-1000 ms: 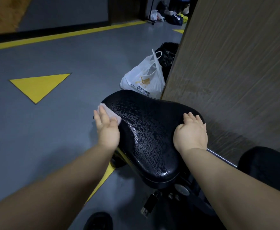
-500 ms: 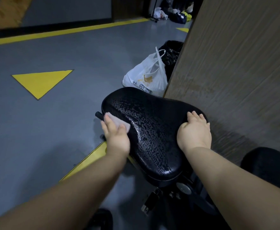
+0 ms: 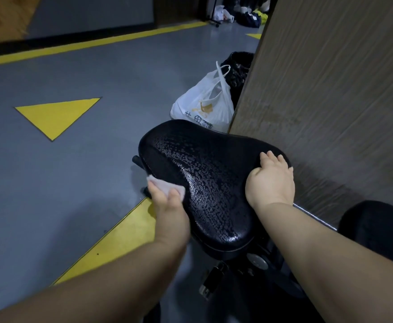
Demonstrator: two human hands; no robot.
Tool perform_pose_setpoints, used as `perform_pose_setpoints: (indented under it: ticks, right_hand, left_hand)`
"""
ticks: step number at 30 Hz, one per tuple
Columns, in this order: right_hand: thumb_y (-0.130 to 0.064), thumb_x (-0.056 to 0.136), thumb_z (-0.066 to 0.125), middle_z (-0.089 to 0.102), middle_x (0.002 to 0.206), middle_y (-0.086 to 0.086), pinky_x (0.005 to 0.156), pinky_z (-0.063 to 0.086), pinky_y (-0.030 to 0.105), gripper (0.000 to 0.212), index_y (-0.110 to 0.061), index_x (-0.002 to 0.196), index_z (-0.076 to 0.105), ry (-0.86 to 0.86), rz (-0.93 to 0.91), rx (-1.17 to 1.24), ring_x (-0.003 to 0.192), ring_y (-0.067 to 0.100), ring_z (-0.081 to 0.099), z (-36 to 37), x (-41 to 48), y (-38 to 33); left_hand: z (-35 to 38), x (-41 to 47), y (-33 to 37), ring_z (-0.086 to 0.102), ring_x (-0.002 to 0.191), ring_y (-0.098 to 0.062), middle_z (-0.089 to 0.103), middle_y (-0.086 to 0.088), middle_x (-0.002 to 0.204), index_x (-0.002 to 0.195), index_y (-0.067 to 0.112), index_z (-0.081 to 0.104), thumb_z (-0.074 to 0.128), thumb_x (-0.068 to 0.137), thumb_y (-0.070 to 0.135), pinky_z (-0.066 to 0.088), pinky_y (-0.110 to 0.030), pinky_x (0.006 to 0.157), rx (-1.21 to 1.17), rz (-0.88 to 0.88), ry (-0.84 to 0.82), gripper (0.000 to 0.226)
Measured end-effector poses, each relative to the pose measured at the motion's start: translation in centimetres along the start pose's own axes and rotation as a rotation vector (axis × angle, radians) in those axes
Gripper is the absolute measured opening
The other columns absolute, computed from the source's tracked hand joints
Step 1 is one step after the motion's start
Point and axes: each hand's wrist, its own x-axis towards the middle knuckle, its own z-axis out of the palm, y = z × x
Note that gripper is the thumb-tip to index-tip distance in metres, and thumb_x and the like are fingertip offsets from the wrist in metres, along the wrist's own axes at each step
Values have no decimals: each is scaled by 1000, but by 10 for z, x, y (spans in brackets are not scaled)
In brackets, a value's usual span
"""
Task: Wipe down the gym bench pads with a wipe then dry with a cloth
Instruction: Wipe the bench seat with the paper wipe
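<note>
A black padded seat [image 3: 204, 173] of the gym bench fills the middle of the view, its surface beaded with wet droplets. My left hand [image 3: 167, 206] presses a white wipe [image 3: 165, 186] against the pad's left side edge, fingers over the wipe. My right hand [image 3: 271, 180] rests on the pad's right edge, fingers curled over the rim. A second black pad [image 3: 377, 231] shows at the right, beyond a metal bar [image 3: 316, 216].
A brown wooden panel [image 3: 330, 89] stands close on the right. A white plastic bag [image 3: 204, 106] and a black bag [image 3: 237, 68] lie on the grey floor behind the seat. Yellow floor markings [image 3: 56, 115] lie to the left. The bench's frame and knob [image 3: 257, 261] sit below the seat.
My left hand has slid the wipe along the pad's left edge toward me. My right hand has stayed on the right edge.
</note>
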Motion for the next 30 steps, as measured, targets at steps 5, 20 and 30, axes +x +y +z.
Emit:
perform_pose_setpoints:
  ticks: [5, 20, 30]
  right_hand:
    - [-14, 93, 30, 27, 156, 1, 120, 4, 37, 53, -14, 146, 36, -16, 3, 0, 146, 20, 14, -1, 0, 0]
    - [-8, 92, 35, 27, 156, 0, 120, 2, 35, 55, -16, 146, 38, -102, 20, 193, 146, 15, 13, -8, 3, 5]
    - [-37, 94, 37, 35, 152, -2, 119, 8, 40, 49, -26, 141, 45, -134, -515, -16, 145, 20, 20, -21, -68, -47]
  left_hand:
    - [-3, -54, -13, -26, 125, 25, -32, 36, 138, 134, 55, -15, 24, 85, 50, -7, 2, 97, 191, 267, -237, 63]
    - [13, -34, 69, 36, 134, 0, 47, 17, 142, 137, 35, 51, 43, 101, 35, 20, -16, 111, 260, 178, -656, 37]
    - [-10, 68, 66, 30, 141, -9, 47, 10, 145, 137, 31, 52, 33, 105, 30, 13, -30, 119, 578, 545, -373, 37]
